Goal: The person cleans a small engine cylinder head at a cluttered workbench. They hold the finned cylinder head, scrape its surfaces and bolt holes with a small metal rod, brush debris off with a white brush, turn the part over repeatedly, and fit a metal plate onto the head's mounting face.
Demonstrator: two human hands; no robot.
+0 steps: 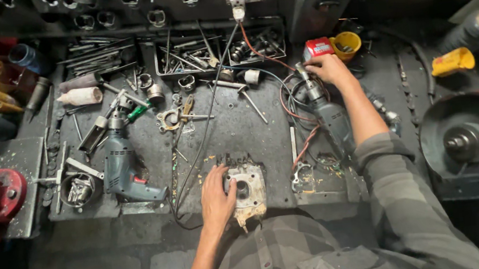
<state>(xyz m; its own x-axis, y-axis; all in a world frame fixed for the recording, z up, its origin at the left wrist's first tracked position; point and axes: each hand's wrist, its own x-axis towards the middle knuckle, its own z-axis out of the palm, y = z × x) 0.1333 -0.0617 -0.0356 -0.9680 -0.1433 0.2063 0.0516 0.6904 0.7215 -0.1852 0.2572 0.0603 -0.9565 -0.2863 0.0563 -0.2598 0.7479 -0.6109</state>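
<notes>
Early stage: metal engine casting [247,191] lies undrilled at lower centre.
Left hand [216,198] lies flat, steadying it; right hand [328,68] closes around grey drill [325,111] upper right, not lifted yet.

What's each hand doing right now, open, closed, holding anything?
Left hand: open, palm resting on the metal engine part at the bench edge.
Right hand: fingers curled at the front of the grey drill; a firm grip cannot be told.
</notes>
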